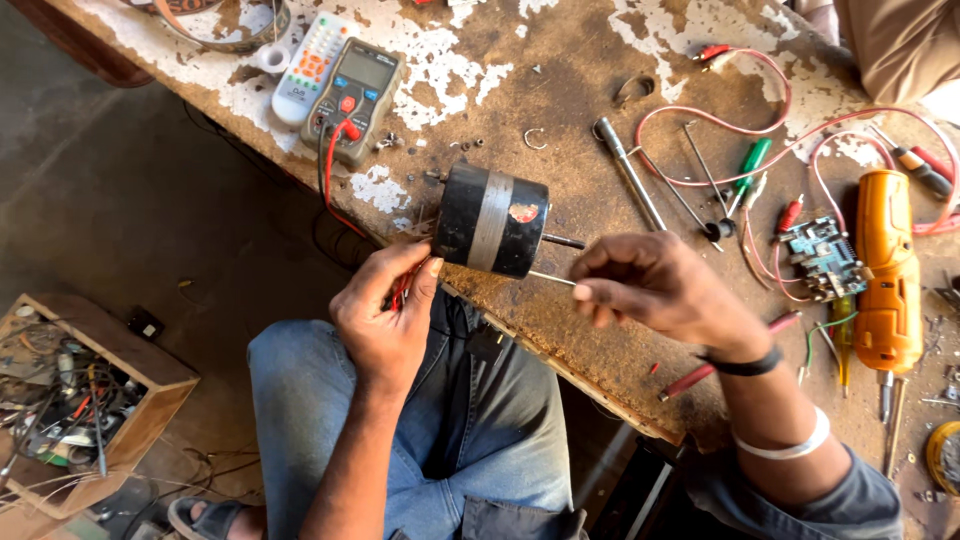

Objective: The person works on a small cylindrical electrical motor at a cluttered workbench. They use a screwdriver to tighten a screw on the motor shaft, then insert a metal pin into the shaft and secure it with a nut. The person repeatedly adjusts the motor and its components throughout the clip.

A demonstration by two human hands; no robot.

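Black motor (490, 220) sitting on its side at the tabletop (580, 130) edge. Left hand (385, 305) curled against its rear end, pinching red leads (400, 292). Right hand (655, 285) bent at the wrist, fingertips pinched on a thin metal rod (550, 277) beside the shaft.

One black cylindrical motor with a grey metal band (492, 220). One grey-green digital multimeter (354, 98). One white remote with orange buttons (310, 66). One orange cordless screwdriver (887, 270). One small blue circuit board (822, 258). One green-handled screwdriver (752, 165). One wooden box of scrap wires (75, 400).
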